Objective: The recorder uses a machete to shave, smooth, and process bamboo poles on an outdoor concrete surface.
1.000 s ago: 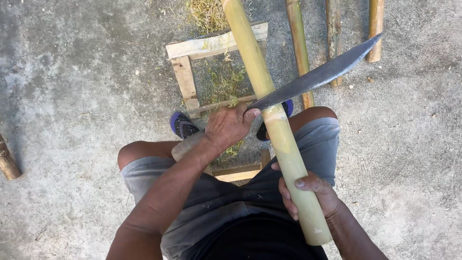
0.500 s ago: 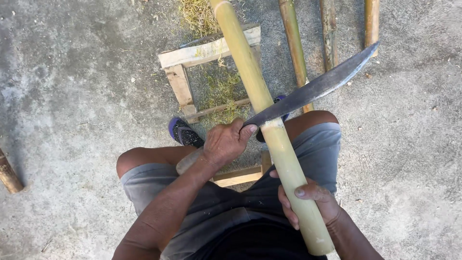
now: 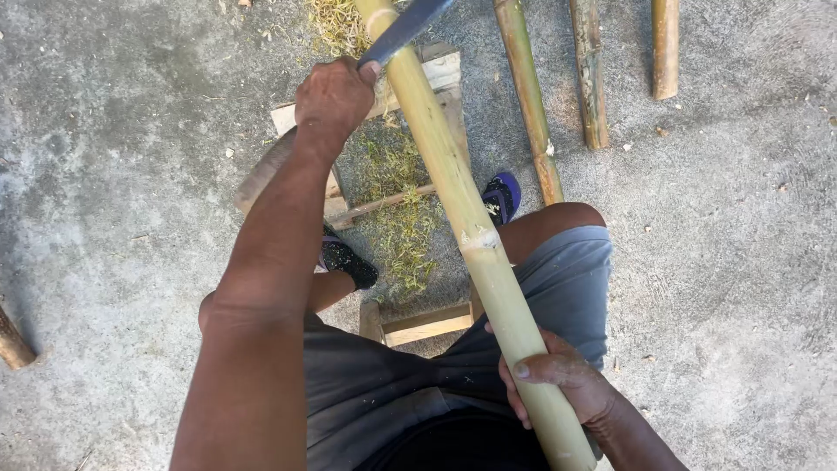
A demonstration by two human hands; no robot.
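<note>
My left hand (image 3: 336,96) is closed around a long knife; its dark blade (image 3: 405,26) lies against the far part of a pale green-yellow bamboo pole (image 3: 453,183), and its wooden handle (image 3: 261,174) sticks out behind my wrist. The pole slants from the top of the view down across my lap. My right hand (image 3: 558,379) grips the pole's near end beside my right thigh. I sit with my knees apart in grey shorts.
A low wooden frame (image 3: 427,324) lies on the concrete between my feet, with green shavings (image 3: 397,201) scattered on it. Three more bamboo poles (image 3: 527,96) (image 3: 588,70) (image 3: 665,44) lie to the far right. A brown stick end (image 3: 13,344) shows at the left edge.
My left hand has pushed the knife forward along the pole, away from my body, from near my knee to the far end. The right hand keeps its hold.
</note>
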